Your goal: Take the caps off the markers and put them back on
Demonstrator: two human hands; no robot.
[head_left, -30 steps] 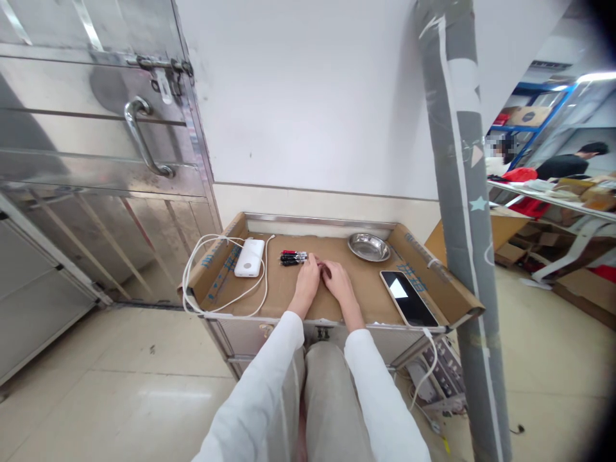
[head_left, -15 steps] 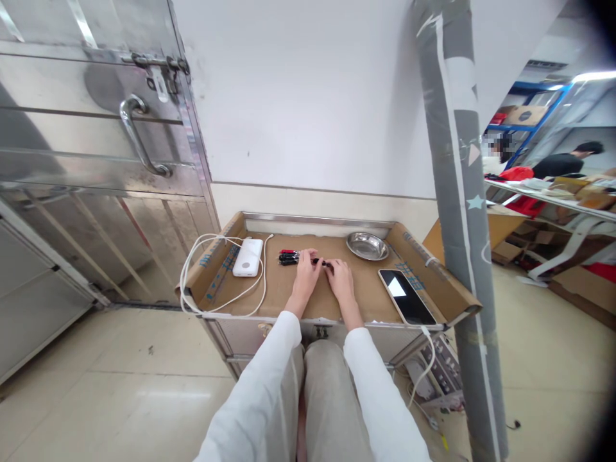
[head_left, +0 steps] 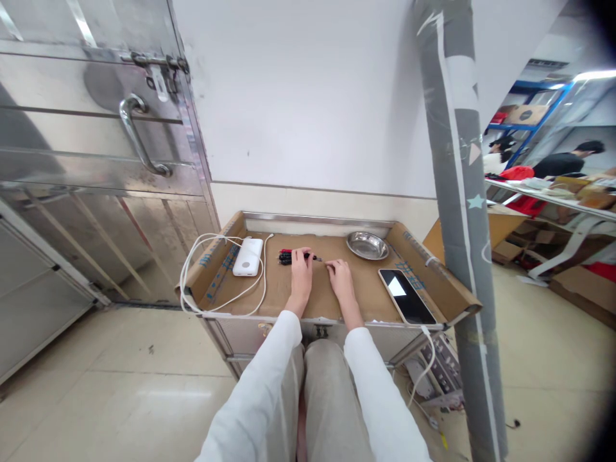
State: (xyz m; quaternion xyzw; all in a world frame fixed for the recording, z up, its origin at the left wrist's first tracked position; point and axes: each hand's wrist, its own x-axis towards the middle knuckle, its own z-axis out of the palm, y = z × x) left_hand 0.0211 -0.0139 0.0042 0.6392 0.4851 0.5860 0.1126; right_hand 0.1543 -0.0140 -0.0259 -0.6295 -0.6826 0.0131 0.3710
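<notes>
A small bundle of black and red pens (head_left: 289,257) lies on the cardboard-lined cart top (head_left: 308,292). My left hand (head_left: 301,274) rests just below the bundle, its fingers closed on a black pen (head_left: 312,258) that points right. My right hand (head_left: 339,277) sits beside it, fingers curled, with a small pale piece pinched at its fingertips near the pen's tip; what the piece is stays too small to name.
A white power bank (head_left: 248,256) with a looped white cable (head_left: 192,276) lies at the left. A steel dish (head_left: 367,245) stands at the back right, a phone (head_left: 407,295) at the right. A grey pole (head_left: 457,192) rises beside the cart. People work at far right.
My hands, joined a second ago, have drawn apart. The left hand has shifted left toward the bundle with the black pen, and the right hand has pulled away from the pen's tip.
</notes>
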